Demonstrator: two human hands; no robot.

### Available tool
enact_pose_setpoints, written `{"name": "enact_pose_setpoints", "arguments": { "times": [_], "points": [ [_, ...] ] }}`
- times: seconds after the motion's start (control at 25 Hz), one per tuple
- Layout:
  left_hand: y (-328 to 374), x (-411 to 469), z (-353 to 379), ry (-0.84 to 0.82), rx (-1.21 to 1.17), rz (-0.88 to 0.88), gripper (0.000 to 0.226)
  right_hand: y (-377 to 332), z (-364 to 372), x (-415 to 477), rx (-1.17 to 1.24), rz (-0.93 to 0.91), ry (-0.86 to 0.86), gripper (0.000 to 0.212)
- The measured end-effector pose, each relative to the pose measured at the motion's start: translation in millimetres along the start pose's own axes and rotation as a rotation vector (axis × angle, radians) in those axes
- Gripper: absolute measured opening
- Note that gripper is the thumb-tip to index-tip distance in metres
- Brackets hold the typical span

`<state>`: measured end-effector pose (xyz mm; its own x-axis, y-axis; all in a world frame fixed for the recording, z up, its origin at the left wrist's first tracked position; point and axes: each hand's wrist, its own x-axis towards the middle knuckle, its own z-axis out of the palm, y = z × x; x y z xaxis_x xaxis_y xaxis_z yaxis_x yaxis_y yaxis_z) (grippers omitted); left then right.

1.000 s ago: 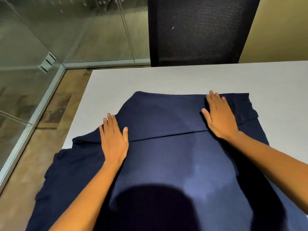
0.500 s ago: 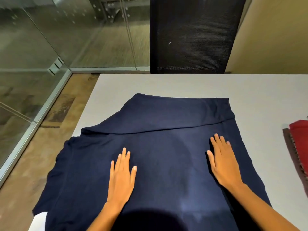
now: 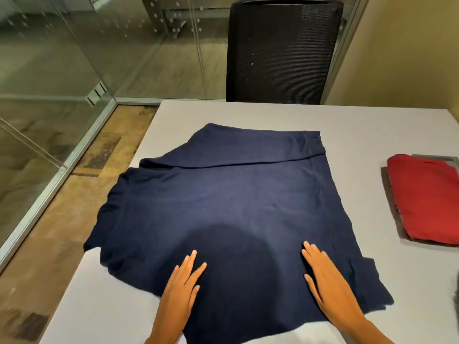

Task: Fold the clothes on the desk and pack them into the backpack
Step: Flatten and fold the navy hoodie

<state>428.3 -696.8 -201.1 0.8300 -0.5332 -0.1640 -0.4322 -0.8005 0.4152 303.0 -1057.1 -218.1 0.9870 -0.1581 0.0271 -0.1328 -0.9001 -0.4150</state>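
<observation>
Head view: one navy garment (image 3: 236, 194) is lying spread on the desk (image 3: 360, 125). Its far edge is folded over toward the person, and its left corner is reaching just past the desk's left edge. Two hands are resting on its near part, well apart, with a dark shadow on the cloth between them. The left hand (image 3: 181, 289) is lying flat, palm down and fingers straight, close to the near hem and gripping nothing. The right hand (image 3: 327, 284) is lying the same way on the near right part, fingers straight and together, also holding nothing. The garment is lying under both palms and stretching away from them toward the chair (image 3: 283, 53).

One red garment (image 3: 427, 199) is sitting folded to the right, apart from the navy one. It is lying on one grey piece (image 3: 392, 207) whose edges alone are showing. One black mesh chair is standing beyond the desk's far edge. A glass wall (image 3: 62, 58) is running along the left.
</observation>
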Motion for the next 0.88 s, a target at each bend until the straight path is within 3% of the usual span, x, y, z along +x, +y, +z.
{"name": "enact_pose_setpoints", "arguments": {
  "times": [0.2, 0.44, 0.52, 0.6, 0.64, 0.72, 0.8, 0.88],
  "points": [
    [-29, -45, 10, -0.028, -0.039, 0.076, 0.045, 19, -8, -48, -0.087, -0.054, -0.120, 0.058],
    [-46, -58, -12, -0.172, 0.015, 0.220, 0.070, 38, -43, -52, -0.108, -0.259, -0.289, 0.081],
    [-41, -56, -14, -0.191, 0.070, 0.231, 0.070, 43, -55, -56, -0.133, -0.274, -0.332, 0.073],
    [-30, -52, -14, -0.185, 0.085, 0.225, 0.069, 51, -59, -65, -0.168, -0.256, -0.281, 0.068],
    [-24, -52, -14, -0.186, 0.096, 0.226, 0.070, 53, -59, -70, -0.192, -0.238, -0.258, 0.078],
    [-16, -53, -10, -0.169, 0.184, 0.306, 0.076, 55, -53, -78, -0.258, -0.223, -0.213, 0.090],
    [-14, -56, -2, -0.162, 0.310, 0.398, 0.081, 54, -45, -84, -0.306, -0.255, -0.135, 0.088],
    [-15, -64, 6, -0.122, 0.314, 0.447, 0.068, 52, -41, -86, -0.340, -0.271, -0.079, 0.088]
  ]
}}
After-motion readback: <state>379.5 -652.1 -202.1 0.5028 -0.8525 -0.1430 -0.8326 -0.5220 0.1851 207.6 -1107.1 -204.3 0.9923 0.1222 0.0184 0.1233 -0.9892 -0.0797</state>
